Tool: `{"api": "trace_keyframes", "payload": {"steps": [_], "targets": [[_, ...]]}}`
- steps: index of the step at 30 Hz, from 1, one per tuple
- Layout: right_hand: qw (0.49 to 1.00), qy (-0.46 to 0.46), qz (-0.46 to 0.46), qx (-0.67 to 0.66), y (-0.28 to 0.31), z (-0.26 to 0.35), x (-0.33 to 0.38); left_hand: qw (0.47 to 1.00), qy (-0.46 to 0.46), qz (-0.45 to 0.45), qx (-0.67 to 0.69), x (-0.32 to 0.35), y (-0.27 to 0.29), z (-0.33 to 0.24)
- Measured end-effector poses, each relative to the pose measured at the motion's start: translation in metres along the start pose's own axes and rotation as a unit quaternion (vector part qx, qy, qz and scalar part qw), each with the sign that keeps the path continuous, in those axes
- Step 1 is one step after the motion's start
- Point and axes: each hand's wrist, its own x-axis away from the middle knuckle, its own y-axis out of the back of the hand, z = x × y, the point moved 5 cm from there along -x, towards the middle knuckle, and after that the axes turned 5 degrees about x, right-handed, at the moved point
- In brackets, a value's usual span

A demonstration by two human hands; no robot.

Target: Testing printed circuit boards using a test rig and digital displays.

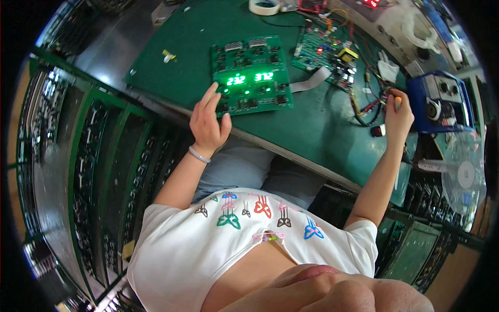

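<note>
A green circuit board point(252, 96) lies at the near edge of the table, its digit displays and small lamps glowing green. My left hand point(208, 119) rests at the board's lower left corner, fingers stretched out and thumb apart. A grey ribbon cable point(311, 82) runs from the board's right side to a second circuit board point(325, 54), crowded with parts and a small red light. Farther right, my right hand point(397, 114) is closed around a slim orange-ended object point(398, 102), beside dark wires. The rest of that object is hidden by the fingers.
A blue-cased instrument with knobs point(442, 101) stands at the right, with a clear plastic fan point(464, 174) nearer me. Loose wires point(366, 112) loop beside the second board. A tape roll point(264, 6) sits at the back. Racks of boards point(112, 140) stand left of the green table point(171, 78).
</note>
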Motion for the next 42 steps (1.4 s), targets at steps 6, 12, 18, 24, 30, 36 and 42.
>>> {"api": "trace_keyframes", "payload": {"steps": [6,12,18,24,30,36,42], "targets": [[0.983,-0.082,-0.031,0.158,0.045,-0.064,-0.025,0.999,0.035,-0.026,-0.015,0.001,-0.008,-0.002],[0.99,-0.019,0.045,0.132,0.015,-0.108,-0.053,0.999,0.031,-0.038,-0.006,0.009,-0.009,-0.002],[0.991,-0.014,-0.07,0.116,0.032,-0.111,-0.056,0.999,0.011,-0.031,0.011,0.008,-0.014,-0.004],[0.982,-0.032,-0.124,0.138,0.028,-0.104,-0.068,0.999,0.008,-0.036,-0.029,0.007,-0.012,-0.003],[0.996,-0.052,-0.023,0.064,0.031,-0.119,-0.073,0.999,0.001,-0.038,-0.021,0.011,-0.016,0.0],[0.998,-0.028,-0.028,0.042,0.039,-0.117,-0.07,0.999,0.009,-0.041,-0.013,0.011,-0.012,-0.002],[0.998,-0.044,-0.014,0.044,0.037,-0.116,-0.073,0.999,0.008,-0.035,-0.016,0.011,-0.013,-0.002]]}}
